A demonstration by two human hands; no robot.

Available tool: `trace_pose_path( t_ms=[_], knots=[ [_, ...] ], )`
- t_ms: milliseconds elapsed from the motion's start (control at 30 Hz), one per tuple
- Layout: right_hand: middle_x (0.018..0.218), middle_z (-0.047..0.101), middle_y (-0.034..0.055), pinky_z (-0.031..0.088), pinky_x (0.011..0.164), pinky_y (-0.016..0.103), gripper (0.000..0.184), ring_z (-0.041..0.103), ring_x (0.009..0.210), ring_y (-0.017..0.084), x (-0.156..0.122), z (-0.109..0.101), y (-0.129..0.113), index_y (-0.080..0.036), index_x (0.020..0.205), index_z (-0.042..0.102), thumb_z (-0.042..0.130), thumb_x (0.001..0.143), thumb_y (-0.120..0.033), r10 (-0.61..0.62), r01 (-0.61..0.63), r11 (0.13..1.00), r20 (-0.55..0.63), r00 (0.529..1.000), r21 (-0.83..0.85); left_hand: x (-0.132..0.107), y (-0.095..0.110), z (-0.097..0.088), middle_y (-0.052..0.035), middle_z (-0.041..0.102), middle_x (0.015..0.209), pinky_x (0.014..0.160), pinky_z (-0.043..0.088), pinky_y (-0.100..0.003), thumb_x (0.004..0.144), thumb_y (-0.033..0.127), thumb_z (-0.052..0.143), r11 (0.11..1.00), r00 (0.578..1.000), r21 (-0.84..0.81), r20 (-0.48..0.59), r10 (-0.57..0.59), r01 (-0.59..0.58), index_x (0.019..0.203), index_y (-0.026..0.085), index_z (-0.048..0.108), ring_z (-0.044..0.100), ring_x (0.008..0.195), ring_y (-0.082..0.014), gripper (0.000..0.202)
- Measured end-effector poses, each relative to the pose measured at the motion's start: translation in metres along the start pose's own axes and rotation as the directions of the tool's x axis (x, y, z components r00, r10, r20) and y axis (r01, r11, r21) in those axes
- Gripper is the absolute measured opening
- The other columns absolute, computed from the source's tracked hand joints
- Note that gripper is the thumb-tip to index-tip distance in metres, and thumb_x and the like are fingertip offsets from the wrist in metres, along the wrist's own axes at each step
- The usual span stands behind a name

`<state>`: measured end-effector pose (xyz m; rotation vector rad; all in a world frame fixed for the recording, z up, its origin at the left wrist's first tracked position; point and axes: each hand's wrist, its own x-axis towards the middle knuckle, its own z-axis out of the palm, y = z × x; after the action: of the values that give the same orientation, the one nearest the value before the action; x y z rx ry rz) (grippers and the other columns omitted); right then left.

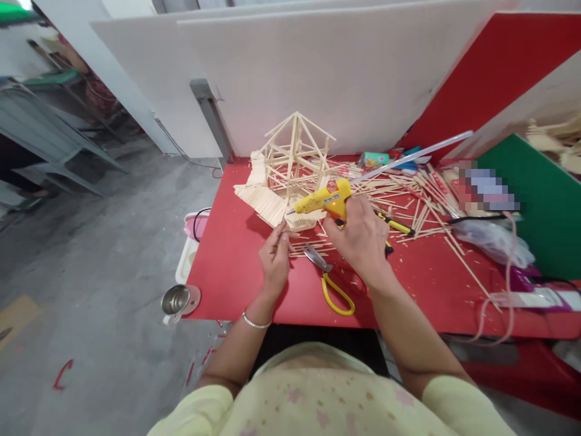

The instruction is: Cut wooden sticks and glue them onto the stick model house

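Observation:
My right hand [363,239] is wrapped round a yellow hot glue gun [324,198], with a long clear glue stick [417,156] sticking out of its back. The gun's metal nozzle points left, just above the fingertips of my left hand [275,257]. Those fingers are pinched together at the front edge of a pale wooden stick model [267,203]. What they grip is too small to make out. An open frame with a peaked top rises from the model's slatted base. Scissors with yellow handles [338,295] lie on the table close below my hands.
Many loose wooden sticks [385,188] cover the right back of the red table [236,290]. A yellow and black utility knife [399,225] lies among them. A metal mug [178,301] stands at the left table edge. Plastic bags [494,239] and a green board [538,206] are at right.

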<state>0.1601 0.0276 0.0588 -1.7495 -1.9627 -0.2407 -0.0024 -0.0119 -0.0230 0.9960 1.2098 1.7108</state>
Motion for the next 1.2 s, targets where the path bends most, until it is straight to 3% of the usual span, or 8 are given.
trace_pose_path(
  t_ms=[767,967,1200],
  knots=[
    [0.112,0.064,0.0145,0.038,0.067,0.033,0.03,0.061,0.088,0.027,0.0034,0.0013,-0.0084,-0.017,0.116,0.057,0.046,0.096,-0.036,-0.036,0.036,0.999,0.049,0.998,-0.014,0.0004,0.0024,-0.0019,-0.0081,0.077,0.096,0.052,0.047,-0.02,0.095,0.042,0.064,1.0,1.0,0.007,0.003,-0.026,0.026,0.139,0.02,0.065,0.052,0.055,-0.0069,0.049],
    [0.116,0.062,0.0163,0.039,0.07,0.034,0.036,0.06,0.094,0.029,0.0028,0.0014,-0.0088,-0.015,0.124,0.055,0.044,0.097,-0.037,-0.023,0.024,1.0,0.089,0.996,-0.014,0.0005,0.0022,-0.0018,-0.0087,0.077,0.096,0.051,0.047,-0.021,0.095,0.043,0.064,0.999,0.999,0.018,-0.005,-0.039,0.039,0.138,0.02,0.065,0.052,0.054,-0.0075,0.049],
    [0.113,0.064,0.0158,0.04,0.069,0.035,0.035,0.06,0.09,0.029,0.0036,0.0048,-0.0087,-0.017,0.121,0.057,0.044,0.096,-0.037,-0.026,0.026,1.0,0.036,0.999,-0.006,0.0011,0.0012,-0.0018,-0.0085,0.077,0.095,0.051,0.047,-0.02,0.095,0.041,0.063,1.0,1.0,0.008,-0.001,-0.016,0.016,0.138,0.02,0.065,0.052,0.055,-0.0077,0.047]
  ],
)
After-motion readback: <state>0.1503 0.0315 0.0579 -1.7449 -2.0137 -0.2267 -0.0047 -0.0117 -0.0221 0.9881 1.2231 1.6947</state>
